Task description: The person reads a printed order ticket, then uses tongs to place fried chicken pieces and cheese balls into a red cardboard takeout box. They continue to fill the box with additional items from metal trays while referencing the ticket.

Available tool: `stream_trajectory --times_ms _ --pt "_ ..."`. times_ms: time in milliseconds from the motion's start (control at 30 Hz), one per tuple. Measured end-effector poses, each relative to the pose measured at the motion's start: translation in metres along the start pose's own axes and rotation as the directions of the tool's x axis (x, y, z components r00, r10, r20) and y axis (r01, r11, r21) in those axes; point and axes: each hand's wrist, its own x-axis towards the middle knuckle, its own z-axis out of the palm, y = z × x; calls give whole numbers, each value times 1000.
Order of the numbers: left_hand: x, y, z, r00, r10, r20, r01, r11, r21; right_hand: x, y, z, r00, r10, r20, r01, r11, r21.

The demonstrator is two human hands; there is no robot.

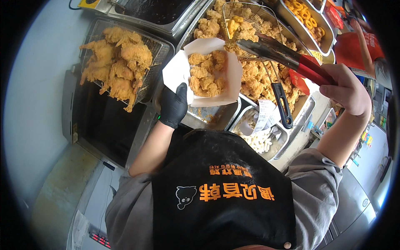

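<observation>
My left hand [174, 106], in a black glove, grips the side of an open paper takeaway box [232, 75] that holds several pieces of fried chicken [204, 75]. My bare right hand [347, 89] is closed around the red handles of metal tongs [281, 54]. The tongs' tips are over the big tray, beside a piece of fried chicken [247, 31]; whether they pinch it I cannot tell. A wire skimmer [279, 18] with a black handle lies across the heaped fried chicken [259, 78] behind the box.
A wire basket of fried whole birds [118, 62] stands at left. Near my apron are a tray of pale sticks [261, 142] and curled printed receipts [264, 117]. Onion rings fill a metal tray [325, 40] at upper right. A person in red [354, 50] stands beyond it.
</observation>
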Motion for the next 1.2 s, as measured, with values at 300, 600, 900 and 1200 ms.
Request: stream_trajectory --times_ms 300,600,900,1200 --pt "8 34 17 985 158 64 -169 955 243 20 -32 52 987 -123 104 159 858 -488" --pt "-4 4 15 981 186 48 -192 963 187 11 -28 56 994 -113 -6 93 848 -522" --pt "-5 -4 15 981 194 27 -196 968 159 4 -20 51 993 -46 -106 -10 879 -476" --pt "-2 -1 14 986 164 28 -167 972 165 0 -25 46 999 -34 -37 16 913 -407"
